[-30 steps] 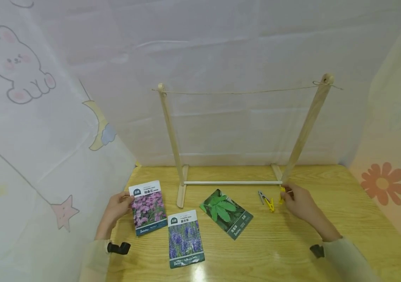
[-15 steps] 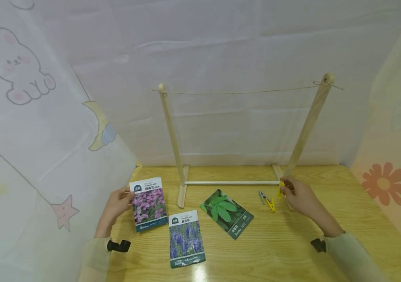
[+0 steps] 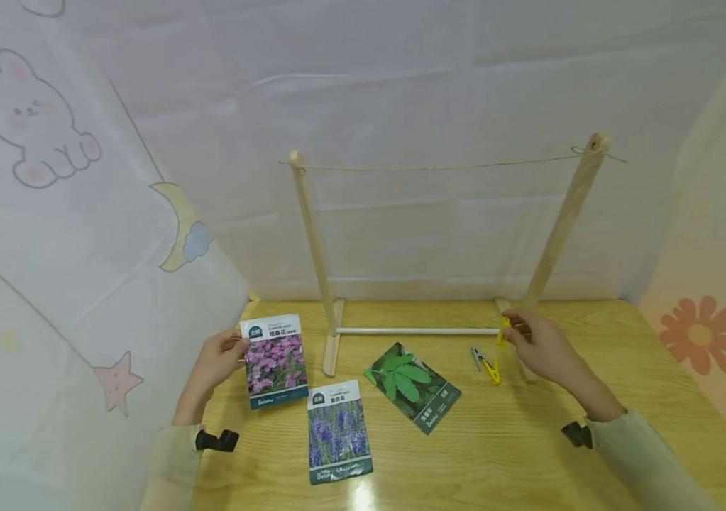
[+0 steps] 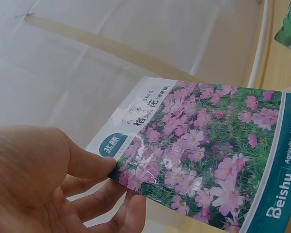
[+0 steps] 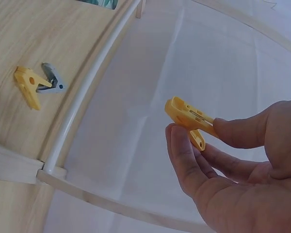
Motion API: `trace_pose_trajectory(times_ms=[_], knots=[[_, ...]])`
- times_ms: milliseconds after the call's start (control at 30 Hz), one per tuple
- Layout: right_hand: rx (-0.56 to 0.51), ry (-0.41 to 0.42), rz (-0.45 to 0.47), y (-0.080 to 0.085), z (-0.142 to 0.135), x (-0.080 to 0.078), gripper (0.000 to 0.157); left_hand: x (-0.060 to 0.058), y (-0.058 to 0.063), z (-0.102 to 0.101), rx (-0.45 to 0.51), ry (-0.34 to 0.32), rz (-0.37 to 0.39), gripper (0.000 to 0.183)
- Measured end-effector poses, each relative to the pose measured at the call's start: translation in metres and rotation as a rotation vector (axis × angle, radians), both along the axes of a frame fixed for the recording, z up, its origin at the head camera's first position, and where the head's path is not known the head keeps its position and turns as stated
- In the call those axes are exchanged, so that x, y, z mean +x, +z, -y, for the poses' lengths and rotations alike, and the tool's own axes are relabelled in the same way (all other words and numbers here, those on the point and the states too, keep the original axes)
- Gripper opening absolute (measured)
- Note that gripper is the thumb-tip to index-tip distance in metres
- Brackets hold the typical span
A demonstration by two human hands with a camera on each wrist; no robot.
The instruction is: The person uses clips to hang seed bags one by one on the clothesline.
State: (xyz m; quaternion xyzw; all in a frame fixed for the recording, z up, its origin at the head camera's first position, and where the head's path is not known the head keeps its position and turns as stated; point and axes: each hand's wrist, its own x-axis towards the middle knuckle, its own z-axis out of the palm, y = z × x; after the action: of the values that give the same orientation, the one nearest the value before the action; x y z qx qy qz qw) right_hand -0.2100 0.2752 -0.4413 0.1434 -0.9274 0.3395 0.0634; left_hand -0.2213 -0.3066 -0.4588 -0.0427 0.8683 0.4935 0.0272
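My left hand [image 3: 218,362] pinches the left edge of a seed packet with pink flowers [image 3: 276,362], thumb on its front, as the left wrist view shows up close. The packet is tilted up off the table. My right hand [image 3: 544,355] holds a yellow clothespin [image 5: 186,114] between thumb and fingers, near the foot of the right post. On the table lie a seed packet with purple flowers [image 3: 339,433] and one with a green leaf [image 3: 412,387]. Beside the leaf packet are another yellow clothespin [image 5: 26,85] and a grey clothespin [image 5: 52,80], touching or overlapping.
A wooden frame stands at the back of the table [image 3: 465,461], with a left post [image 3: 314,248] and a right post [image 3: 563,220]. A thin string [image 3: 426,168] is tied between their tops. A white rod [image 3: 416,331] joins them low down. Printed cloth hangs behind and at both sides.
My left hand has raised the pink-flower packet and shifted it slightly right. My right hand has lifted the yellow clothespin up and a little left. The other packets and clothespins stay put.
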Motion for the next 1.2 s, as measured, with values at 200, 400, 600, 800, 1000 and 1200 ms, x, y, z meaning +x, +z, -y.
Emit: trace_pose_trajectory(times_ms=[200, 400, 600, 800, 1000, 1200], knots=[[-0.017, 0.004, -0.008, 0.008, 0.005, 0.001, 0.041, 0.001, 0.006, -0.007, -0.011, -0.023, -0.041, 0.033], [-0.034, 0.006, -0.017, 0.011, 0.009, 0.001, 0.043, 0.002, 0.010, -0.012, -0.028, -0.037, -0.066, 0.029], [-0.065, 0.017, -0.022, 0.012, 0.013, -0.001, 0.045, 0.000, 0.013, -0.020, -0.022, -0.046, -0.086, 0.029], [-0.081, 0.016, -0.027, 0.014, 0.016, -0.002, 0.045, -0.006, 0.011, -0.028, -0.003, -0.058, -0.112, 0.025], [-0.085, 0.011, -0.030, 0.020, 0.022, -0.001, 0.045, -0.008, 0.012, -0.035, -0.006, -0.060, -0.099, 0.025], [-0.086, 0.018, -0.055, 0.028, 0.027, 0.000, 0.042, -0.009, 0.016, -0.040, 0.000, -0.069, -0.089, 0.030]])
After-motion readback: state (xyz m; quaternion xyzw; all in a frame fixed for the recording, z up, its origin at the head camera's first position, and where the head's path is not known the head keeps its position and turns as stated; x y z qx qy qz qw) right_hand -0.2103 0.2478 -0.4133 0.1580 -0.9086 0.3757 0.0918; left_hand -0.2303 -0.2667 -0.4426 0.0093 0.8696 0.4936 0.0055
